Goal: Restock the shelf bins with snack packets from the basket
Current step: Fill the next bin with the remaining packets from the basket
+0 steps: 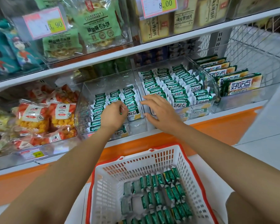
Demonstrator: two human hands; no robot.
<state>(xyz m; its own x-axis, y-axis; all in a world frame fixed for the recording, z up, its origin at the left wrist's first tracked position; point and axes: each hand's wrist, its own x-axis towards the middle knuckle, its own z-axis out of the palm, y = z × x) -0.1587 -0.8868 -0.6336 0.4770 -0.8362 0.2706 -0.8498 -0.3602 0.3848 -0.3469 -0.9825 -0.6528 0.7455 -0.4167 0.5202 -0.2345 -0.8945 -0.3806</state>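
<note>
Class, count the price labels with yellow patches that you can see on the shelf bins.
3: the 13.90 label upper left, the 8.00 label upper middle, a small label lower left. More may lie beyond the left edge.

Two bare forearms, slender and smooth, uncovered up to the frame's lower edge, ending in a bare left hand and a bare right hand. At lower right, a rounded knee-like shape; beside it a pale strip, too blurred to identify.

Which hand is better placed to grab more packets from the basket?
Right: the right hand is open and empty, free to drop to the basket; the left hand pinches packets inside the left bin.
</note>
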